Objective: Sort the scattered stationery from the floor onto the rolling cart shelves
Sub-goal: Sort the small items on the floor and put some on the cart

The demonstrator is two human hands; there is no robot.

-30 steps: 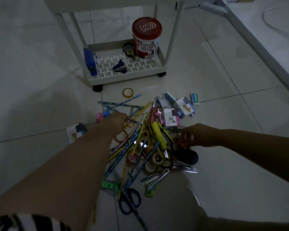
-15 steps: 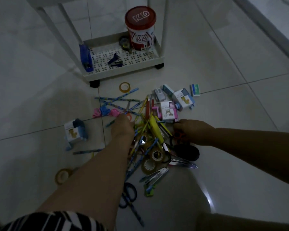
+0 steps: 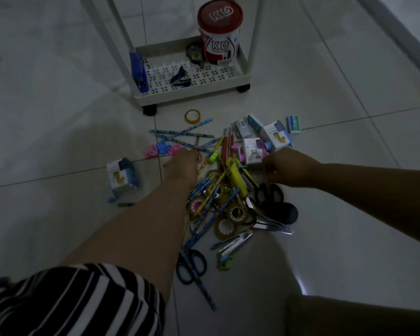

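we look down at a dim tiled floor (image 3: 58, 98) where the stationery pile (image 3: 223, 190) lies in front of the rolling cart (image 3: 192, 92), touching none of its wheels. our left hand (image 3: 183, 161) reaches into the far left edge of the pile, fingers pointed down among the blue pencils (image 3: 180, 137) and beside the pink clips (image 3: 163, 149); the fingertips are hidden, so we cannot tell whether they grip anything. our right hand (image 3: 286, 167) is curled with knuckles up just in front of a white sharpener box (image 3: 254, 151), and we cannot tell what, if anything, it holds. below it lie black scissors (image 3: 269, 192), tape rolls (image 3: 230, 214) and a yellow stapler (image 3: 238, 178). another boxed sharpener (image 3: 120, 175) sits apart to the left. on the cart's bottom shelf stand a red-lidded tub (image 3: 220, 32), a blue stapler (image 3: 138, 72) along the left wall, and a staple remover (image 3: 180, 77) near the middle. a loose tape ring (image 3: 192, 116) lies between cart and pile
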